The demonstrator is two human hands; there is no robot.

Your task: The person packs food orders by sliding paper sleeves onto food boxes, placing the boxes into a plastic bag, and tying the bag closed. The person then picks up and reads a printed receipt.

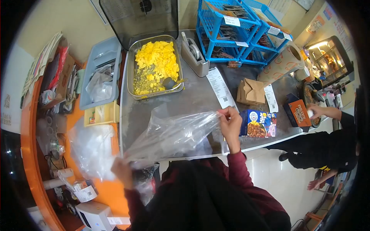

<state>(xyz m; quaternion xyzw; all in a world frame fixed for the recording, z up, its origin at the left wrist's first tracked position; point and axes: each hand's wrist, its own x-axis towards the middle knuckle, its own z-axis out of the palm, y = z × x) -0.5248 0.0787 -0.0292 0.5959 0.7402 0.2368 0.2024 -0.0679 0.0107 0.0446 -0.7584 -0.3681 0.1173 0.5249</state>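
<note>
A clear plastic bag (173,129) stretches across the front of the metal counter (135,115). My right hand (231,125) pinches its upper right corner between thumb and fingers. At the bag's lower left end is my left hand (122,172), blurred by motion, with the plastic drawn toward its fingers. Just right of my right hand lies a printed blue food box (259,124). Behind that stands a folded brown paper bag (251,91). A long printed receipt (219,86) lies on the counter beyond my right hand.
A wire-mesh tray (130,82) holds yellow food and a spoon. Nearby are a tape dispenser (194,57) and blue stacked baskets (227,29). More plastic bags (92,146) lie on the orange shelf at left. At right, another person's hand (318,111) is beside an orange-and-black box (296,111).
</note>
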